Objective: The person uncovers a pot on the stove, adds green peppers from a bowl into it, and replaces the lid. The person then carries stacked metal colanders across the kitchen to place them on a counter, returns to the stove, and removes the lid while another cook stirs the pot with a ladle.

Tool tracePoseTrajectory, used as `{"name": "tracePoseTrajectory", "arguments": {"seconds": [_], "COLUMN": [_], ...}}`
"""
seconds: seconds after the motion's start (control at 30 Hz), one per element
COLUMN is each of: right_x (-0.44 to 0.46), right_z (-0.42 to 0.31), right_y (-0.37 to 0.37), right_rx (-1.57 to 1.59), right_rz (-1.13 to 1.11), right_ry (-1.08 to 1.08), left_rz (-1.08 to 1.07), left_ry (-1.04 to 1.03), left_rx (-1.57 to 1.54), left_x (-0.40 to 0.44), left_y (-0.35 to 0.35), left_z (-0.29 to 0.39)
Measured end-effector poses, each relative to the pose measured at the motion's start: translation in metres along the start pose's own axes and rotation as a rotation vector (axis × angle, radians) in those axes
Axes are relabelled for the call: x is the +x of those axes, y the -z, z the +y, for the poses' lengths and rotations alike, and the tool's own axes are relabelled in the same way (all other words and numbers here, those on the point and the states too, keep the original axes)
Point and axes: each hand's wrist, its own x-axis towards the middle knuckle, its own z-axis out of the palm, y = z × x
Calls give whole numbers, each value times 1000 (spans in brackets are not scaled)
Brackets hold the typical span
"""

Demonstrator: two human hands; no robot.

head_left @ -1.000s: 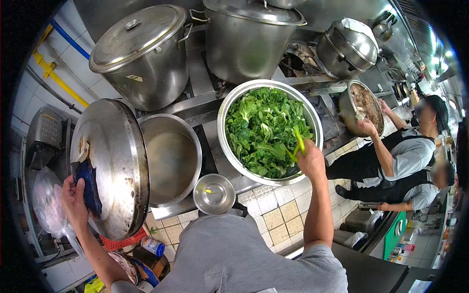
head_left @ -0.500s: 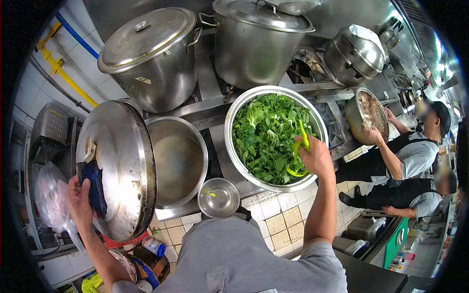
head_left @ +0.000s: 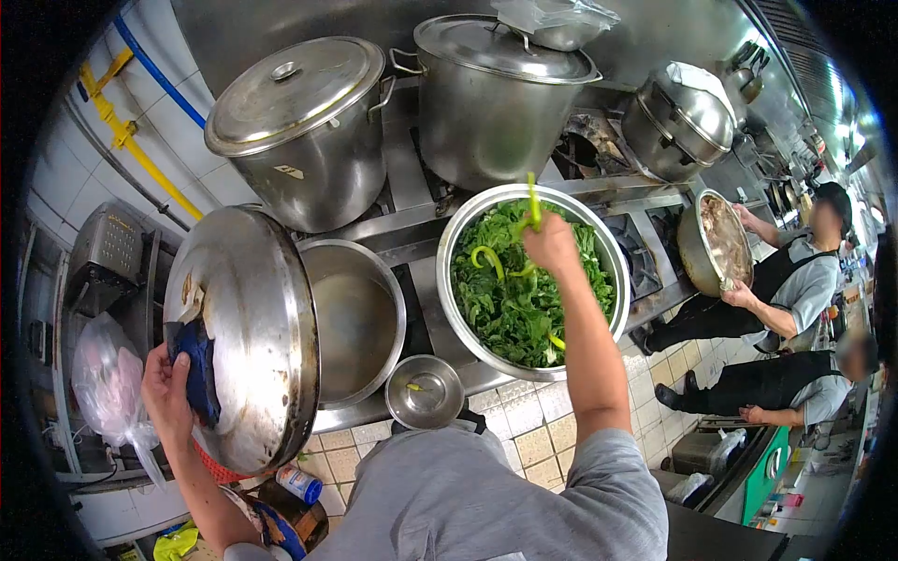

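Note:
My left hand (head_left: 168,395) grips a dark blue cloth (head_left: 198,374) against a large metal lid (head_left: 251,341), which is tilted upright beside a pot of cloudy liquid (head_left: 351,323). Over a wide metal basin (head_left: 450,313) of chopped leafy greens (head_left: 505,313), my right hand (head_left: 552,245) is closed on green chili peppers (head_left: 534,201). Some curled green peppers show just below the hand, and one lies on the greens near the basin's lower right. A small metal bowl (head_left: 424,393) by the stove's front edge has a small piece of pepper inside.
Two tall lidded pots (head_left: 309,173) (head_left: 491,122) stand at the back. At the right, one person (head_left: 795,280) holds a basin (head_left: 697,248) of what looks like meat, with another person (head_left: 795,388) nearby. A plastic bag (head_left: 108,379) hangs at the left.
My right hand has moved left and up over the greens with peppers in it. One pepper now lies at the basin's lower right. My left hand still holds the lid, and the view has shifted.

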Motion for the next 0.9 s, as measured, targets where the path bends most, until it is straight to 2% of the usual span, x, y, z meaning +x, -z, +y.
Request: {"name": "tracePoseTrajectory", "arguments": {"seconds": [0.03,0.1,0.13,0.23,0.37,0.53,0.57,0.67,0.7,0.8,0.83,0.9], "right_x": [0,22,16,37,35,28,27,36,25,43,56,70], "right_z": [2,54,55,120,137,116,105,97,67,51,55,48], "right_y": [19,31,49,56,61,77,85,79,89,80,69,53], "right_rx": [-35,-177,-243,-256,-321,-168,-95,-70,-70,50,94,281], "right_rz": [-18,95,119,23,-74,-53,-113,11,7,-48,-25,-54], "right_ry": [-113,-23,-36,0,7,-97,-128,-68,-60,-125,-65,-163], "left_rz": [14,39,44,60,44,21,15,38,52,32,32,32], "left_ry": [5,14,16,29,49,52,49,39,36,22,20,19], "left_rx": [-14,-44,-23,10,24,9,-6,46,80,10,41,102], "left_x": [-2,-3,-3,-3,4,6,6,5,5,4,4,4], "left_y": [2,8,9,9,9,4,5,5,4,3,3,0], "left_z": [-4,-15,-16,-14,-20,-17,-19,-16,-14,-12,-9,0]}}
